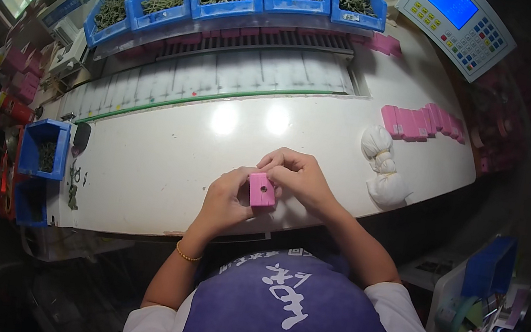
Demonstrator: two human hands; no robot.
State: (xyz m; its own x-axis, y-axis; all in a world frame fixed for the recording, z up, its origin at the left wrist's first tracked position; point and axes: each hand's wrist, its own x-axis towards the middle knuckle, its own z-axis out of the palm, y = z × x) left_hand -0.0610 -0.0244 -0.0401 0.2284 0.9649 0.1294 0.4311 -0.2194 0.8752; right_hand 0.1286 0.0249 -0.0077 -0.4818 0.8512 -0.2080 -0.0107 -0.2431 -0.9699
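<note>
Over the near edge of the white table, I hold a small pink box point(262, 193) with a dark round spot on the face turned up. My left hand point(226, 196) is closed around its left side, the thumb lying along the lower edge. At the box's far right corner, my right hand point(301, 179) has its thumb and fingers pressed together. Those fingertips are partly hidden, and anything small between them cannot be made out. A row of similar pink boxes point(414, 123) lies at the right on the table.
Blue bins point(225, 7) of green curled pieces line the back, behind a pale marked strip point(223, 77) with a green edge. A tied white cloth bundle point(384, 168) lies right. A keypad device with blue screen point(458, 27) stands far right. More blue bins point(45, 148) sit left.
</note>
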